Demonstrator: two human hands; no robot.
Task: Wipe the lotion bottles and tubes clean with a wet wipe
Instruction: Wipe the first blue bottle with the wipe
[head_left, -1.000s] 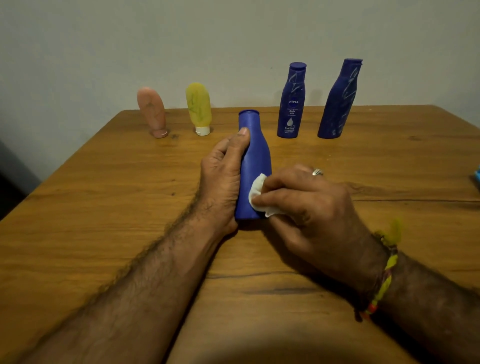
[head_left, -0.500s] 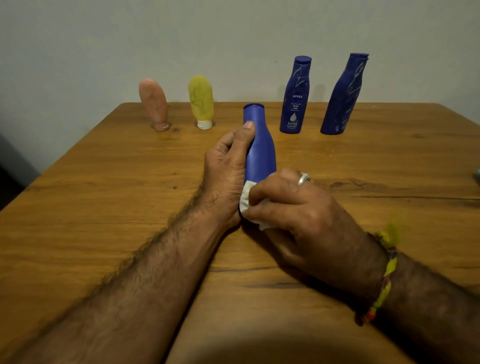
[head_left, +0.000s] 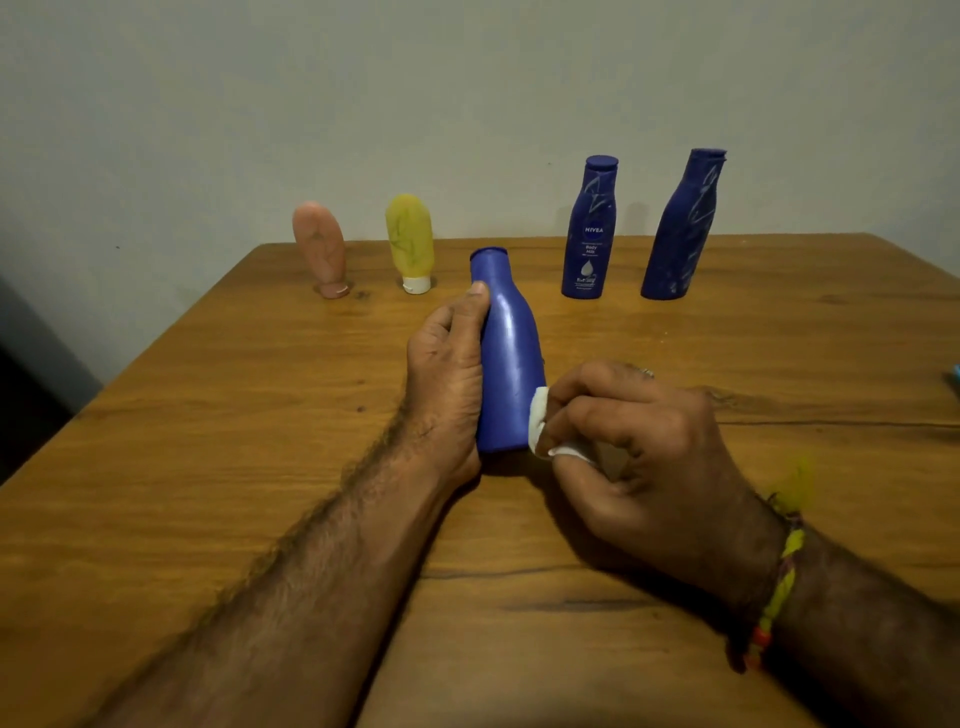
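Note:
A plain blue lotion bottle (head_left: 506, 358) stands upright in the middle of the wooden table (head_left: 208, 415). My left hand (head_left: 449, 369) grips its left side, thumb up near the neck. My right hand (head_left: 639, 441) pinches a small white wet wipe (head_left: 540, 421) against the bottle's lower right side. At the back stand a pink tube (head_left: 319, 247) and a yellow tube (head_left: 410, 241), both cap down, and two more blue bottles: one labelled NIVEA (head_left: 589, 228), one marked with pale scribbles (head_left: 683, 226).
A pale wall runs right behind the table's far edge. Something light blue (head_left: 953, 375) peeks in at the right edge of the view. The table's left edge drops off to a dark floor.
My right hand slid the wipe from the bottle's lower front round to its lower right side. My left hand kept its grip and the bottle stayed upright. The camera tilted slightly.

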